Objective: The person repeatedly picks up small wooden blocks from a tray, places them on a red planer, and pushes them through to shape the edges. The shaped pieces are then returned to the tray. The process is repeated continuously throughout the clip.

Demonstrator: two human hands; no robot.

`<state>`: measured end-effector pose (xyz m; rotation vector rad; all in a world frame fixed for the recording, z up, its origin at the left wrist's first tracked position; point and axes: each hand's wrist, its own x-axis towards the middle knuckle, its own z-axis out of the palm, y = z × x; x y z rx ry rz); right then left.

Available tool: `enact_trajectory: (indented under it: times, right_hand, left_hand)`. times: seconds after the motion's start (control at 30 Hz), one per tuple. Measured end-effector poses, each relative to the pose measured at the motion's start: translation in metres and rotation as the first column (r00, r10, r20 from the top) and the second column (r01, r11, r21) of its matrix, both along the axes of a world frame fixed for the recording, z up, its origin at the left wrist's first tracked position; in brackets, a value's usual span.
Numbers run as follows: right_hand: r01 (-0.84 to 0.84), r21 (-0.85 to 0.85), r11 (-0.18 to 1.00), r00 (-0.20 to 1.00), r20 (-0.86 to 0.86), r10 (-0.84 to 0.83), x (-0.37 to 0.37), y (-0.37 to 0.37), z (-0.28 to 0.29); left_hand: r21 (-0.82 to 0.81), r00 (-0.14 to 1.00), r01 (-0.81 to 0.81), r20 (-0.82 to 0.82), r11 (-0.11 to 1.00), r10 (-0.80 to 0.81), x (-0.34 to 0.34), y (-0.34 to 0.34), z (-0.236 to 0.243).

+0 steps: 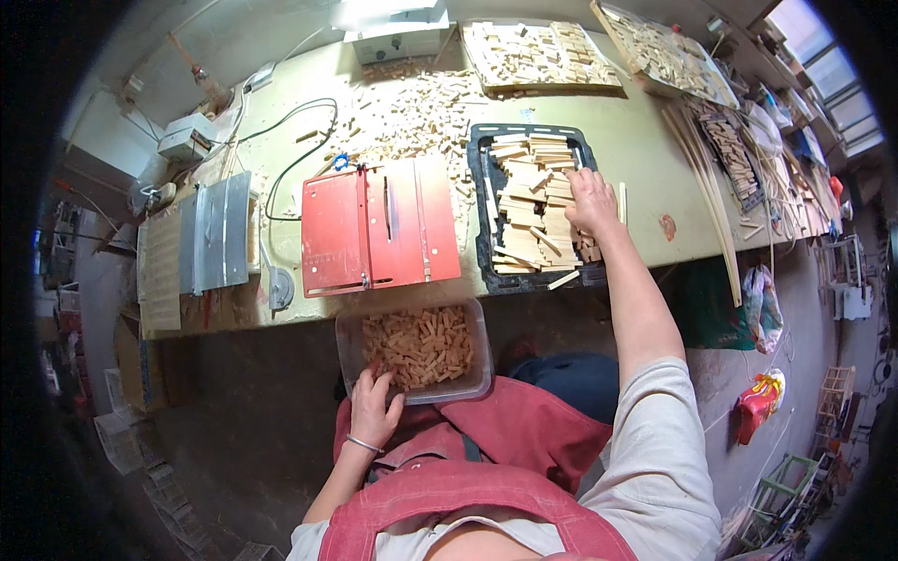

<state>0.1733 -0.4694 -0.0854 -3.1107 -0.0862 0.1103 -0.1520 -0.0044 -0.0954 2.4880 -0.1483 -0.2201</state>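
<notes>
My right hand is over the right side of a black plastic tray on the table. Its thumb and fingers bend around some of the short, pale wooden strips in the tray; the fingertips are partly hidden. Down by my lap, my left hand lies at the near left corner of a clear plastic bin, fingers apart and tips over the rim. Small wooden blocks fill much of that bin. No block shows in my left hand.
A red table saw stands left of the tray, with a grey-topped machine farther left. Loose wood pieces cover the table behind. Two boards of blocks lie at the back. Long strips overhang the right edge.
</notes>
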Motion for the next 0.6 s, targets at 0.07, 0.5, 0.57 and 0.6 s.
enact_trajectory:
  times: [0.07, 0.5, 0.57, 0.6]
  right_hand:
    - [-0.019, 0.004, 1.0, 1.0, -0.023, 0.019, 0.005, 0.003, 0.003]
    - [-0.053, -0.089, 0.995, 0.985, -0.167, 0.037, 0.028, 0.014, 0.014]
    - [-0.055, -0.089, 0.995, 0.983, -0.181, 0.038, 0.028, 0.016, 0.017]
    - [-0.059, -0.083, 0.995, 0.983, -0.176, 0.044, 0.028, 0.015, 0.017]
  left_hand:
    - [-0.005, 1.0, -0.002, 0.023, 1.0, 0.002, 0.0, 0.0, 0.0]
    - [0.008, 1.0, -0.017, -0.015, 1.0, 0.017, 0.007, -0.002, 0.004]
    - [0.013, 1.0, -0.02, -0.017, 1.0, 0.021, 0.007, -0.003, 0.005]
    - [0.01, 1.0, -0.021, -0.022, 1.0, 0.021, 0.007, -0.003, 0.006]
